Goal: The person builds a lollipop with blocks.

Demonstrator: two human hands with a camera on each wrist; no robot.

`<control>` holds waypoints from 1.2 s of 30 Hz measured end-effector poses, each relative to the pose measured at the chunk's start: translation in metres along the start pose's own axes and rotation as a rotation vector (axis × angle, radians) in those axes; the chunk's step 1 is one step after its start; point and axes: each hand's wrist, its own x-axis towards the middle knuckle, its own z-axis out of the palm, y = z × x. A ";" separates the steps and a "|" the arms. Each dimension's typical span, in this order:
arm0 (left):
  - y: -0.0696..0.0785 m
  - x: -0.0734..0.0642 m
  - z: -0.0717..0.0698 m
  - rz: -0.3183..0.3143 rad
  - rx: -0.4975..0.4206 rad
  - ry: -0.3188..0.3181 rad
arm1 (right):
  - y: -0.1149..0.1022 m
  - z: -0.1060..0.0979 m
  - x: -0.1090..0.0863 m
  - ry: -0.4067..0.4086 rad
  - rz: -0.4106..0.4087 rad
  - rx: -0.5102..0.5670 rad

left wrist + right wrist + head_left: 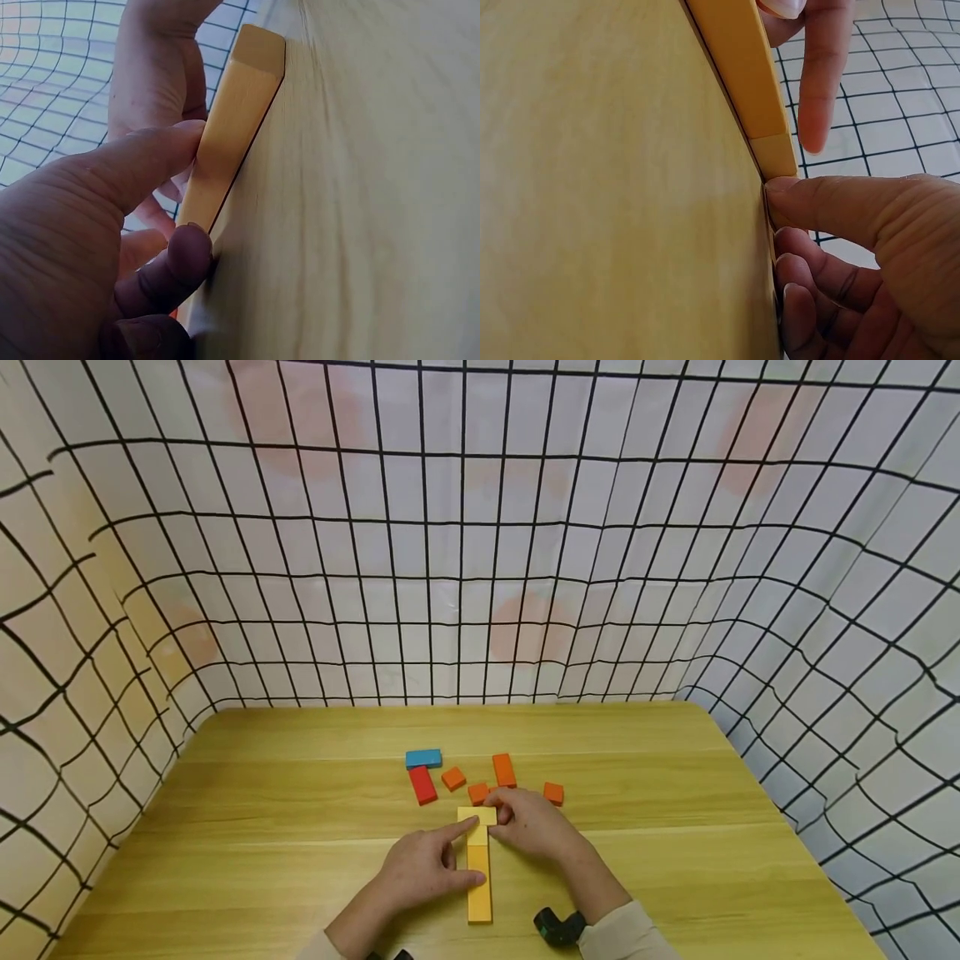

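A light-yellow block (467, 814) lies crosswise at the far end of a row. Below it come a small light-yellow block (477, 836) and a long orange-yellow block (480, 906), all flat on the table. My right hand (534, 822) pinches the right end of the crosswise block between thumb and fingers. From the left, my left hand (420, 867) reaches in. Its straight index finger touches the crosswise block, and its thumb rests on the long block (232, 112). In the right wrist view, the right thumb (817, 201) partly hides the crosswise block.
Beyond the hands lie a blue block (423, 758), a red block (423, 786), a longer orange block (504, 770) and small orange blocks (453, 778). Black netting (465, 581) before a pale sheet encloses the wooden table (262, 827). A black device (558, 927) sits by the right wrist.
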 end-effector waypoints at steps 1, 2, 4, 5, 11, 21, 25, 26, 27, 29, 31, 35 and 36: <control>0.001 0.000 -0.001 -0.004 0.005 -0.005 | 0.000 0.000 0.000 -0.002 0.001 0.001; 0.001 0.000 -0.001 -0.010 0.008 -0.009 | 0.000 0.000 0.000 -0.004 0.000 0.002; 0.001 0.001 -0.002 -0.017 0.010 -0.018 | -0.001 -0.001 -0.001 -0.008 -0.005 0.008; 0.002 0.001 -0.002 -0.018 0.010 -0.020 | -0.001 -0.001 -0.001 -0.010 -0.008 0.010; 0.001 0.001 -0.002 -0.014 0.011 -0.015 | -0.003 -0.003 -0.003 -0.026 -0.013 0.026; 0.003 0.001 -0.002 -0.018 0.010 -0.013 | -0.005 -0.010 -0.002 0.066 0.028 0.069; 0.001 0.000 0.000 -0.020 0.005 -0.013 | -0.007 -0.004 0.005 0.166 0.048 -0.008; 0.001 0.000 0.001 -0.020 0.007 -0.013 | -0.008 -0.002 0.007 0.185 0.060 -0.036; 0.001 0.001 0.000 -0.021 0.013 -0.013 | -0.009 -0.001 0.009 0.200 0.068 -0.063; 0.000 0.001 0.000 -0.023 0.019 -0.013 | -0.011 0.000 0.013 0.218 0.082 -0.101; 0.000 0.002 0.000 -0.024 0.025 -0.015 | -0.013 0.001 0.016 0.225 0.098 -0.126; 0.000 0.002 -0.002 -0.022 0.020 -0.024 | -0.016 0.003 0.024 0.221 0.117 -0.170; 0.000 0.002 -0.002 -0.021 0.020 -0.025 | -0.016 0.003 0.026 0.217 0.121 -0.184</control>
